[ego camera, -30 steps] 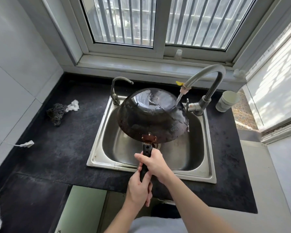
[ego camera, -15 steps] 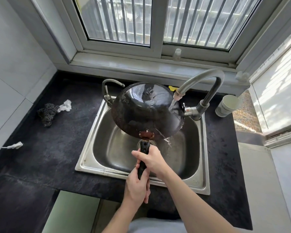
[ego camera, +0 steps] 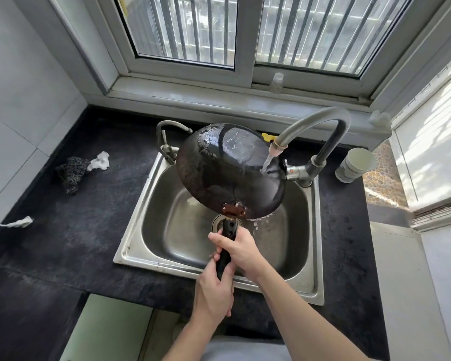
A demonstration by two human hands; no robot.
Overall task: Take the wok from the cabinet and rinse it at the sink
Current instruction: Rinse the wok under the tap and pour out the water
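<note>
A black wok (ego camera: pixel 227 170) hangs bottom-up over the steel sink (ego camera: pixel 154 225), its wet underside facing me and tilted toward the window. Both hands grip its black handle: my right hand (ego camera: pixel 238 250) higher, near the rusty bracket, my left hand (ego camera: pixel 214 293) lower at the handle's end. The curved grey faucet (ego camera: pixel 320 126) runs water onto the wok's right side; it streams off the lower rim into the basin near the drain.
A second small tap (ego camera: pixel 166 136) stands at the sink's back left. On the dark counter (ego camera: pixel 63 243) lie a steel scrubber (ego camera: pixel 72 171) and a white rag (ego camera: pixel 99 161) to the left. A white cup (ego camera: pixel 356 165) stands right of the faucet. Window sill behind.
The wok has shifted right and rolled, so the faucet's stream now strikes its underside and water pours off the lower rim. Both hands keep their hold on the handle.
</note>
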